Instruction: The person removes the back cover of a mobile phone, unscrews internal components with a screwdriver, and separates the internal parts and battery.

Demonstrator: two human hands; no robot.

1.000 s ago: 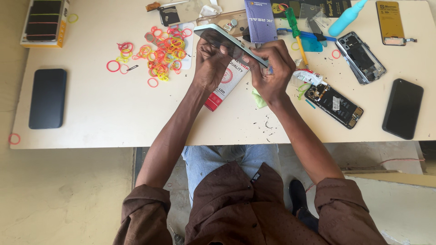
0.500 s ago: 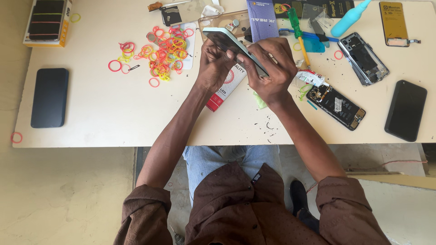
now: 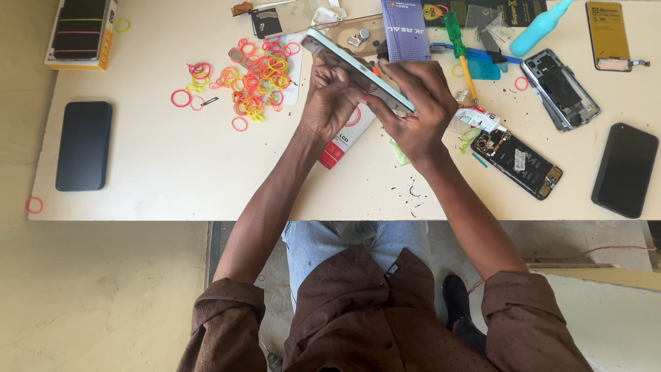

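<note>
At the far left of the pale table (image 3: 172, 179) lies a dark phone (image 3: 83, 145), face down or switched off, with a yellow-edged box (image 3: 80, 32) above it near the corner. Further in is a scatter of small rubber bands (image 3: 251, 79) — pink, orange and yellow, loosely heaped.

At the centre, the left hand (image 3: 329, 103) and the right hand (image 3: 416, 110) are both closed around a light-blue phone (image 3: 357, 71), held tilted on edge above the table, one hand at each side of it. Fingers of both wrap its lower edge (what the thumbs are doing on the far side cannot be made out). Under the hands lies a red-and-white packet (image 3: 344, 138).

Right of them are a green-handled screwdriver (image 3: 458, 41), a turquoise bottle (image 3: 540, 27), an opened phone frame (image 3: 561, 89), a phone with its circuit board bare (image 3: 518, 162) — and, at the far right, another dark phone (image 3: 624, 170) lying flat.
</note>
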